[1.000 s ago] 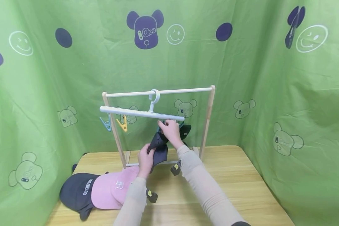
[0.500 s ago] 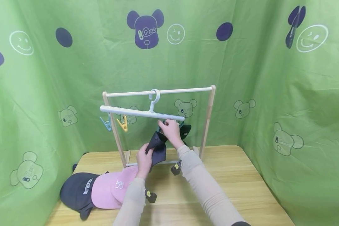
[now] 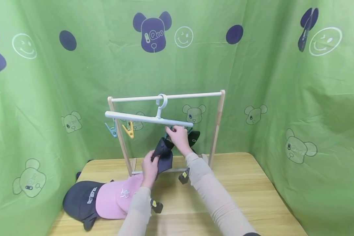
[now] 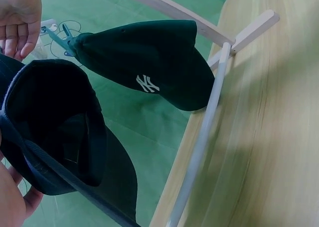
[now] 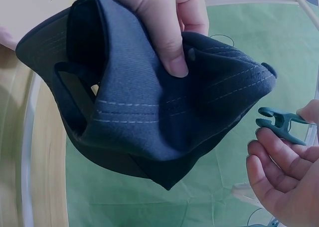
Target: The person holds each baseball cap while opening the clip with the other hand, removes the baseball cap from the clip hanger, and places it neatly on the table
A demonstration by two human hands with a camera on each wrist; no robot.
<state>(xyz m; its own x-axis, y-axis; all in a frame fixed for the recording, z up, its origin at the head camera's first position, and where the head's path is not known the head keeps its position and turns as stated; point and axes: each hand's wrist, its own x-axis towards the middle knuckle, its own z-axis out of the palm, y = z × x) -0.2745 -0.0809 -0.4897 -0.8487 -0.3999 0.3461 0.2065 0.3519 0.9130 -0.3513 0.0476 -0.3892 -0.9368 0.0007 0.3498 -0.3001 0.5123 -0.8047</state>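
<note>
My left hand (image 3: 149, 166) grips a dark navy cap (image 5: 134, 112), thumb on the outside of its crown. The cap is tilted, and its hollow inside shows in the left wrist view. My right hand (image 3: 179, 139) pinches a teal clip (image 5: 281, 121) under the right half of a white hanger (image 3: 135, 117). The clip's jaws stand a little apart, with a gap between them and the cap's crown tip. Beside it a dark green cap (image 4: 144, 62) with a white NY logo hangs from another blue clip (image 4: 62, 40).
The hanger hooks over the top bar of a wooden rack (image 3: 219, 118) and slants down rightward. Blue (image 3: 112, 129) and yellow (image 3: 129, 130) clips hang at its left. A pink cap (image 3: 112, 200) and a dark cap (image 3: 79, 200) lie on the wooden table (image 3: 239, 190). Green curtains surround it.
My left hand has drawn slightly left and down with the navy cap, away from the right hand. The right hand stays at the clip.
</note>
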